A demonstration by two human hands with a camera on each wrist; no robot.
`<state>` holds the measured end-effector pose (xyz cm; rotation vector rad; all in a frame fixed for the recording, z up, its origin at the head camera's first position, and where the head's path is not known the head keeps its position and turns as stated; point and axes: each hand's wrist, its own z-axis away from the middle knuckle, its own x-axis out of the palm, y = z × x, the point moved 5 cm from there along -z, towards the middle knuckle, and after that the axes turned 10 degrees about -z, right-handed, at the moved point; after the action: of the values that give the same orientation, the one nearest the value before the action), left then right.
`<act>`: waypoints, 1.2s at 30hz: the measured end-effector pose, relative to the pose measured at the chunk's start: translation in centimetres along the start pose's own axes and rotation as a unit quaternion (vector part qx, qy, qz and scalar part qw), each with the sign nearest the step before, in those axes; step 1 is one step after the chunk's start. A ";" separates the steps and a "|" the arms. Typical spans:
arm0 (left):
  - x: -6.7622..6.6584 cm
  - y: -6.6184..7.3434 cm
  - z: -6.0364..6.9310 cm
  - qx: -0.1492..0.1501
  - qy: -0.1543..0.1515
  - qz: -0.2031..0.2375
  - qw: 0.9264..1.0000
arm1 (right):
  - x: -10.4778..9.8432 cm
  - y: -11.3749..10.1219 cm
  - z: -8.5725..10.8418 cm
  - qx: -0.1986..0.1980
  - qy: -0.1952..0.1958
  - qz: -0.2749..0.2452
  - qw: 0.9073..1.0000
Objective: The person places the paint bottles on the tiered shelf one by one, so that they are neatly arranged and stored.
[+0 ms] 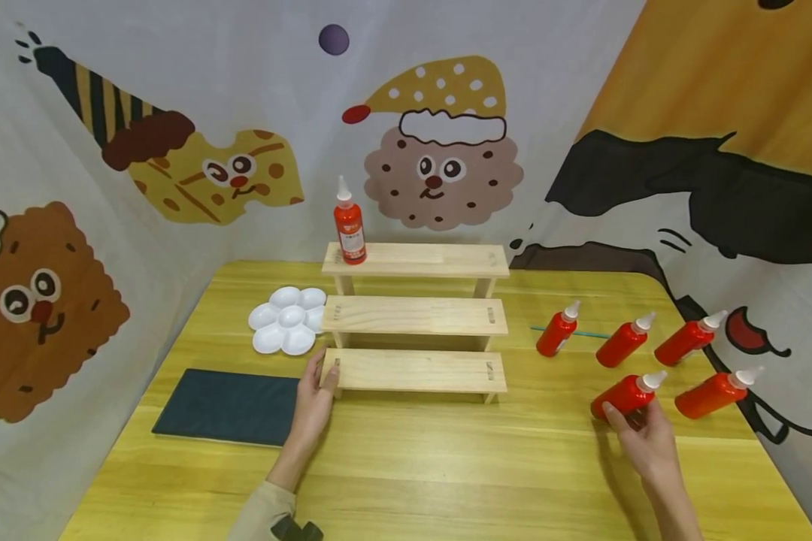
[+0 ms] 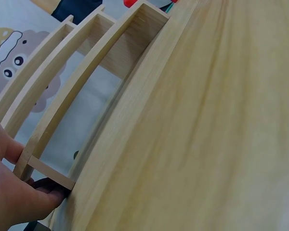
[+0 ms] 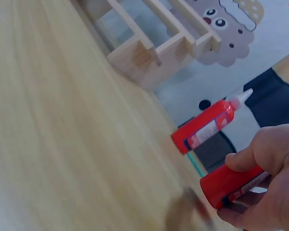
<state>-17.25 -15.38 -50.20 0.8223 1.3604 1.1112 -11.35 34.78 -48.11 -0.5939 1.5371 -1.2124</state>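
Observation:
A three-tier wooden step shelf (image 1: pixel 416 370) stands mid-table. My left hand (image 1: pixel 315 397) grips the left end of its lowest tier; in the left wrist view the thumb and fingers (image 2: pixel 21 204) lie on either side of the board's end. My right hand (image 1: pixel 649 443) holds a red squeeze bottle (image 1: pixel 622 397) with a white pointed cap, thumb on the near side. In the right wrist view this bottle (image 3: pixel 229 185) is above the table, its shadow below it. Another red bottle (image 1: pixel 350 234) stands upright at the top tier's left end.
Several more red bottles (image 1: pixel 556 333) stand right of the shelf, around the held one. A thin teal stick (image 1: pixel 590 333) lies behind them. Left of the shelf are a white flower-shaped palette (image 1: pixel 284 342) and a dark flat mat (image 1: pixel 230 406). A cartoon-printed cloth (image 1: pixel 243 45) hangs behind the table.

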 end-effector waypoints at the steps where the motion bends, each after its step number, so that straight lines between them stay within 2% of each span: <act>1: 0.0 0.0 0.0 0.000 0.000 0.000 1.000 | 0.0 -0.4 0.1 -0.011 0.001 0.001 1.000; 6: 0.0 0.0 -0.2 -0.002 0.001 -0.002 1.000 | 0.3 -3.0 0.2 -0.060 0.006 0.000 0.998; 12: 0.0 0.2 0.1 0.003 0.000 0.001 1.000 | 0.9 -5.8 0.0 -0.077 -0.012 0.004 0.997; 16: 0.0 0.3 0.2 0.004 -0.001 0.001 1.000 | 1.4 -7.7 -0.2 -0.103 -0.021 0.006 0.994; 20: 0.0 0.2 0.1 0.004 0.001 -0.001 1.000 | 2.2 -9.8 -0.3 -0.140 -0.027 0.007 0.990; 28: 0.0 -0.1 -0.1 -0.005 -0.001 -0.001 1.000 | 3.9 -15.0 -0.7 -0.218 -0.042 -0.026 0.975; 36: 0.0 0.1 0.0 -0.001 -0.002 0.002 1.000 | 5.7 -20.0 -0.9 -0.238 -0.069 -0.044 0.968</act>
<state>-17.25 -15.34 -50.12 0.8258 1.3540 1.1146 -18.25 22.99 -32.44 -1.0475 1.7048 -0.8403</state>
